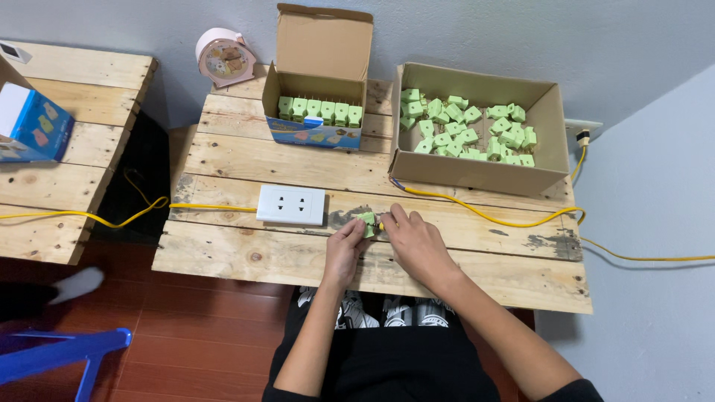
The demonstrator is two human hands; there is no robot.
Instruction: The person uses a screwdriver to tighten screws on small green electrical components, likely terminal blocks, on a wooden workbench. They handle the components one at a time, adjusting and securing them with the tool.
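On pallet table (223,260) | L hand (345,249) + R hand (414,242) fingertips pinching green plug adapter (366,221) | wrists low

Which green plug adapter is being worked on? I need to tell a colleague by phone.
On the wooden pallet table, look just right of the white double wall socket plate. The small green plastic plug adapter sits pinched between the left hand and right hand. Unlike those in the cardboard boxes, it lies alone at the yellow cable.
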